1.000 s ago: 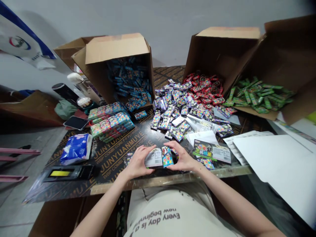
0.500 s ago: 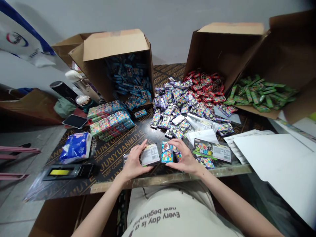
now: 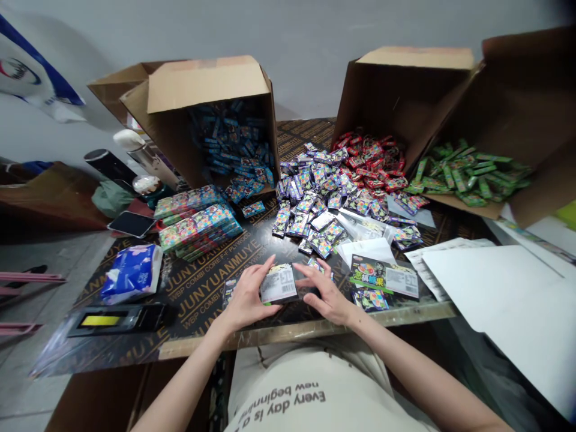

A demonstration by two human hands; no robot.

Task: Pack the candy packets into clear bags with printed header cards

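Here, a printed box (image 3: pixel 279 284) in the pinch of the left fingers (image 3: pixel 264 269), beside the spread right fingers (image 3: pixel 311 275).

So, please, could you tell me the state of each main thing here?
Left hand: gripping the small box
Right hand: fingers apart, contact with box unclear
Blue-packet carton: open
Red-packet carton: open
Green-packet carton: open
Purple packets: loose heap
Packet bundles: stacked
Phone: lying flat, screen dark
Tissue pack: lying down
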